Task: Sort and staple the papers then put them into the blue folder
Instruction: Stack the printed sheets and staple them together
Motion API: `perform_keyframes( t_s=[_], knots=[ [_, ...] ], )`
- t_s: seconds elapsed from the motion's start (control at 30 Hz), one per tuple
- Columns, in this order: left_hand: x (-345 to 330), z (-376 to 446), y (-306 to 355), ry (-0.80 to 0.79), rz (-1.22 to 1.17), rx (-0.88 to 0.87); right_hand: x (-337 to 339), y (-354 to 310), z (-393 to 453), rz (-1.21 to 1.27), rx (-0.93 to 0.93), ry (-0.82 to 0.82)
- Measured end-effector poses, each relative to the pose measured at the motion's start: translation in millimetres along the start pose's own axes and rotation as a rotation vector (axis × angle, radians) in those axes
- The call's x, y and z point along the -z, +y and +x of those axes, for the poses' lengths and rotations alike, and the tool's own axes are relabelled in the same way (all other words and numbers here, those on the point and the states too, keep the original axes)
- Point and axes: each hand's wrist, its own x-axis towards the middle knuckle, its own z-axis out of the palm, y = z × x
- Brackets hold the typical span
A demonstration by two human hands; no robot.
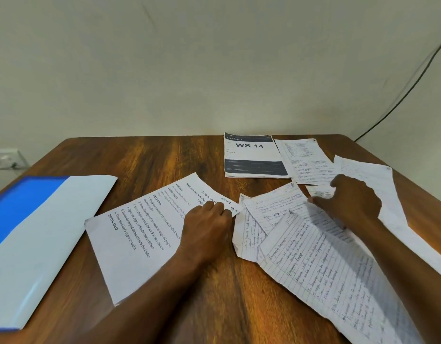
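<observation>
A printed task sheet lies angled at the table's middle, and my left hand holds its right corner with curled fingers. Several handwritten lined sheets lie scattered on the right, overlapping one another. My right hand rests on them, its fingers bent down onto a sheet's edge; whether it pinches the paper is hidden. The blue folder lies at the left edge with a white flap across most of it. No stapler is in sight.
A printed "WS 14" sheet lies at the back middle, beside more handwritten pages. The wooden table meets a plain wall behind. A dark cable hangs at the right, and a wall socket shows at the left.
</observation>
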Motion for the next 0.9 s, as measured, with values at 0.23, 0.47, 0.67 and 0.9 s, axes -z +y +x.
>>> perform_keyframes(
  t_s=[0.23, 0.47, 0.67, 0.9],
  knots=[
    [3.2, 1.1, -3.8, 0.127, -0.024, 0.004, 2.8, -104.3, -99.6, 0.714, 0.259, -0.611],
    [1.8, -0.9, -10.2, 0.297, -0.180, 0.075, -25.6, -141.2, -104.1, 0.989, 0.239, -0.515],
    [10.0, 0.8, -33.7, 0.202, -0.671, 0.380, -23.3, -142.3, -73.1, 1.056, 0.253, -0.398],
    [8.7, 5.6, -93.5, 0.126, -0.604, 0.769, -10.9, -146.1, -17.6, 1.224, 0.142, -0.331]
  ],
)
